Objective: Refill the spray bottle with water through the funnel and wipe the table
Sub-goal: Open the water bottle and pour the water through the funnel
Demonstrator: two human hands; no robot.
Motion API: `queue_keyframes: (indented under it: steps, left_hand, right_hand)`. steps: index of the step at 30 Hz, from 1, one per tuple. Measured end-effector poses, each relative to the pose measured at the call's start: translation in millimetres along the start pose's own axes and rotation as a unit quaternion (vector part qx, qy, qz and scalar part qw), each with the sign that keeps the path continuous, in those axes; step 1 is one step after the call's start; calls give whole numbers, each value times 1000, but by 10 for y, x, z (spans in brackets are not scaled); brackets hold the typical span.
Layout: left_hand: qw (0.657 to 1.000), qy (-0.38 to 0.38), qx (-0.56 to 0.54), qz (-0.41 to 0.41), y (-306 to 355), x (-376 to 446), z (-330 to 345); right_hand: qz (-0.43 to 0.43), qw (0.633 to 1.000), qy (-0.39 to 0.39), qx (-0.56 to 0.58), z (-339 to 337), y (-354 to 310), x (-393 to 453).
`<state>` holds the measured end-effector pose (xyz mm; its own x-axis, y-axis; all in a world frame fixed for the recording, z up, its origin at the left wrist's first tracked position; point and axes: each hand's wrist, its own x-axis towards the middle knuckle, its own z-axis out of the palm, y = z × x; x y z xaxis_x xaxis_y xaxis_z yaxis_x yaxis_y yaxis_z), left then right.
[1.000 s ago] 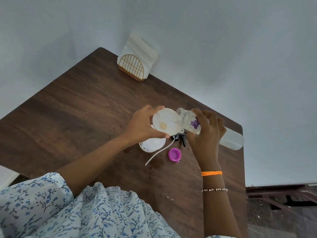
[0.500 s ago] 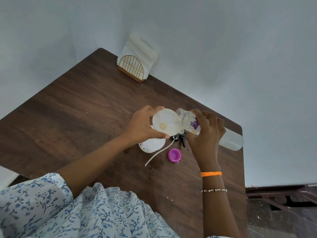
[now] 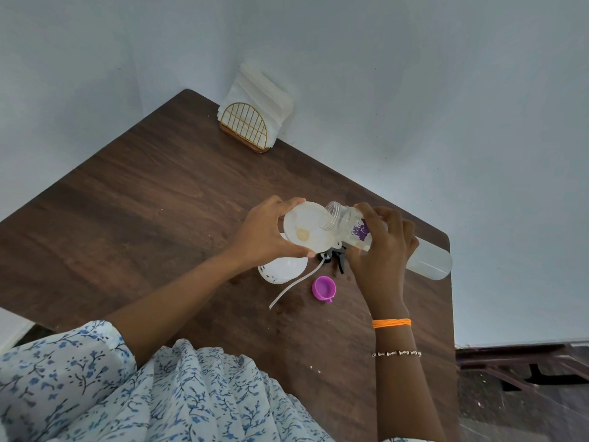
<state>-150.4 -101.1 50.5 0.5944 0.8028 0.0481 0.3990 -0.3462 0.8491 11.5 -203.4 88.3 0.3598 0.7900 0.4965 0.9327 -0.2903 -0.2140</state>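
My left hand [image 3: 264, 231] grips the rim of a white funnel [image 3: 307, 228] that stands over a white spray bottle [image 3: 282, 270], whose rounded body shows below the funnel. My right hand [image 3: 381, 247] holds a clear water bottle [image 3: 350, 228] with a purple logo, tilted so its open mouth rests over the funnel's bowl. The bottle's frosted base [image 3: 428, 261] sticks out past my fingers to the right. The black spray head [image 3: 338, 260] with its white dip tube [image 3: 293, 285] lies on the brown table [image 3: 143, 218] beside the spray bottle.
A purple cap [image 3: 324, 288] lies open side up near my right wrist. A gold wire holder with white napkins [image 3: 251, 116] stands at the table's far edge against the wall. The table's right edge runs close to the water bottle's base. Small crumbs dot the near tabletop.
The water bottle's mouth has edged a little further over the funnel's bowl. Both hands keep their hold in much the same place.
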Motion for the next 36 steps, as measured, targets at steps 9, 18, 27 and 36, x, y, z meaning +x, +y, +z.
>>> queue_keyframes:
  steps: [9, 18, 27, 36]
  left_hand:
    - [1000, 2, -11, 2, 6, -4, -2]
    - [1000, 6, -7, 3, 20, -7, -14]
    - [1000, 1, -4, -6, 33, -7, -12]
    - [999, -13, -15, -27, 61, -9, -19]
  right_hand:
    - [-3, 1000, 3, -6, -3, 10, 4]
    - [-4, 1000, 6, -5, 3, 15, 5]
    - [2, 1000, 3, 0, 1, -11, 3]
    - [49, 994, 18, 91, -4, -37, 4]
